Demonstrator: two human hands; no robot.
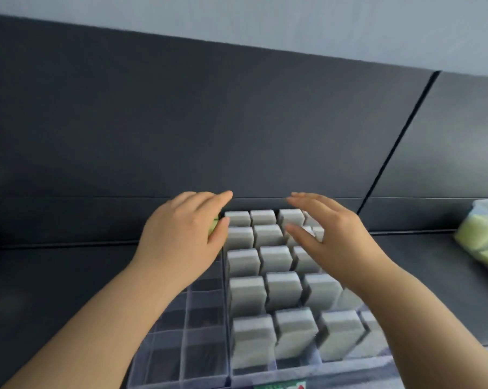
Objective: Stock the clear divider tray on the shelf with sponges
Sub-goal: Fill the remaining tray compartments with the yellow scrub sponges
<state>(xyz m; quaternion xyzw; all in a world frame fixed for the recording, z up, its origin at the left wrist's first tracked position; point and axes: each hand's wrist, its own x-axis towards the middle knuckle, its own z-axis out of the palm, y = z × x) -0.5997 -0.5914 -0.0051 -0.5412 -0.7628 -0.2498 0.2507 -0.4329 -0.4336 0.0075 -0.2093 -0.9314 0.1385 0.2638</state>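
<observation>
Two clear divider trays sit side by side on a dark shelf. The right tray (307, 373) is packed with several upright sponges (275, 258) whose grey scouring faces point up. Most visible cells of the left tray (185, 357) hold nothing. My left hand (181, 237) is over the back corner of the left tray, and a sliver of a yellow-green sponge (214, 226) shows between its thumb and fingers. My right hand (330, 231) hovers over the back right sponges with its fingers straight and holds nothing.
A clear plastic bag of yellow-green sponges (483, 240) lies on the shelf at the far right. The shelf's dark back panel (237, 122) rises just behind the trays, with a vertical seam (400, 141) to the right. Bare shelf surface (54, 276) lies left of the trays.
</observation>
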